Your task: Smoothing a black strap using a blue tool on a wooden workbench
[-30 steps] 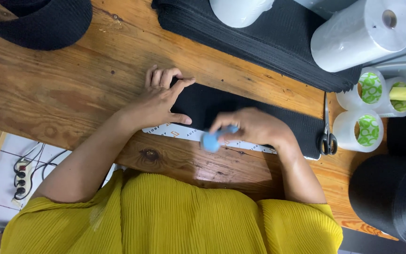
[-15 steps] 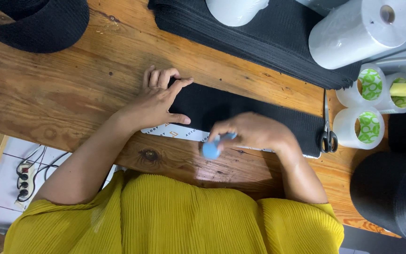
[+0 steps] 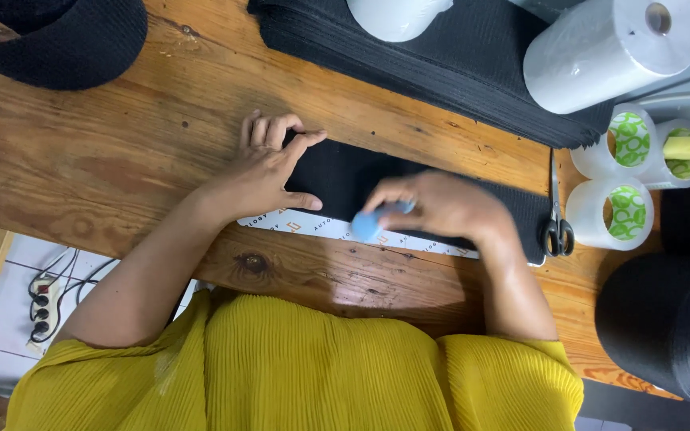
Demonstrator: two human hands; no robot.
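A black fabric strip (image 3: 345, 179) lies on the wooden table (image 3: 121, 144) with a white printed strip (image 3: 313, 225) along its near edge. My left hand (image 3: 269, 168) presses flat on the left end of the black fabric, fingers spread. My right hand (image 3: 441, 206) grips a small blue piece, like chalk (image 3: 367, 225), and holds it against the white strip. The right hand is blurred.
Scissors (image 3: 555, 227) lie right of the fabric. A stack of black fabric (image 3: 457, 64), white rolls (image 3: 600, 52), tape rolls (image 3: 612, 211), and black thread cones (image 3: 668, 327) stand at the back and right. Black fabric (image 3: 57, 40) sits at far left.
My right hand with the blue piece has slid slightly along the white strip; the left hand stays pressed on the fabric.
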